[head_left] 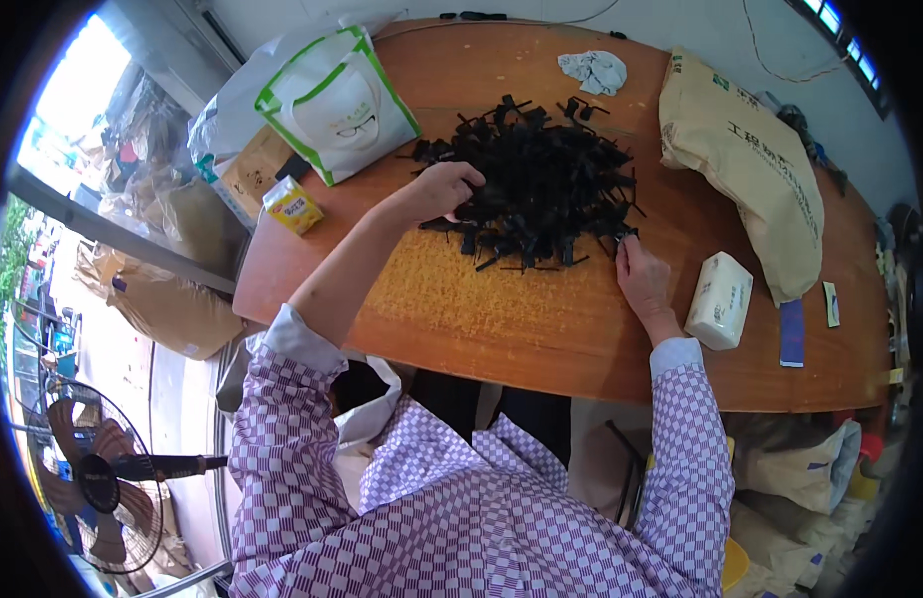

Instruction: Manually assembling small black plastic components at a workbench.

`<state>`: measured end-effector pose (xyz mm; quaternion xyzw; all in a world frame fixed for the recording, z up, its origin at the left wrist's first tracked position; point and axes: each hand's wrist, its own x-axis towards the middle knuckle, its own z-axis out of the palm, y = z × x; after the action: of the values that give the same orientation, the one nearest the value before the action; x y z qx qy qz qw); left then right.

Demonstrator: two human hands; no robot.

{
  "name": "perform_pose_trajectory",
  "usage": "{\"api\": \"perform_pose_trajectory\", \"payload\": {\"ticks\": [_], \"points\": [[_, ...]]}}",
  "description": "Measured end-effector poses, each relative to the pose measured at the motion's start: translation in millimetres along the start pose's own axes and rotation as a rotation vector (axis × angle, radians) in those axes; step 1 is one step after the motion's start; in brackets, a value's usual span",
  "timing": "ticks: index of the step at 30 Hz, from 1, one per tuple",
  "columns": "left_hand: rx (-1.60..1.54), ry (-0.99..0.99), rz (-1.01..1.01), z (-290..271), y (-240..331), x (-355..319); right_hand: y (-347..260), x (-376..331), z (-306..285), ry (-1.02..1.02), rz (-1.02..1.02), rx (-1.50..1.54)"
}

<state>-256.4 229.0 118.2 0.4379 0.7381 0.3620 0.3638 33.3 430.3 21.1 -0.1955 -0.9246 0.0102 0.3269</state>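
Note:
A big heap of small black plastic pieces [551, 179], many with thin stems, lies on the brown wooden table [312, 279]. My left hand [443, 192] is at the heap's left edge. Its fingers curl in against the pieces, and what they grip is hidden. At the heap's lower right corner, my right hand [643, 274] pinches a black plastic piece [621, 230] between thumb and fingers. A small pale glint shows at those fingertips; I cannot tell what it is.
Right of my right hand lies a white tissue pack [720, 301], with a large tan sack [745, 159] beyond. A white-green tote bag [340, 108] and a yellow box [292, 206] stand left. A crumpled cloth [593, 73] lies behind; a fan [98, 483] is lower left.

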Motion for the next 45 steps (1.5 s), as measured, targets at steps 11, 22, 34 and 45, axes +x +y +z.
{"api": "perform_pose_trajectory", "payload": {"ticks": [11, 22, 34, 45], "points": [[-0.204, 0.331, 0.065, 32, -34, -46, -32, 0, -18, 0.070, 0.081, 0.114], [-0.363, 0.276, 0.143, 83, -2, -135, -219, -2, -44, -0.009, 0.080, 0.773], [-0.431, 0.253, 0.362, 109, -21, -206, -223, -25, -77, -0.424, 0.553, 1.474], [-0.850, -0.110, 0.230, 150, -28, -265, -233, -83, -125, -0.789, 0.457, 1.577]]}}
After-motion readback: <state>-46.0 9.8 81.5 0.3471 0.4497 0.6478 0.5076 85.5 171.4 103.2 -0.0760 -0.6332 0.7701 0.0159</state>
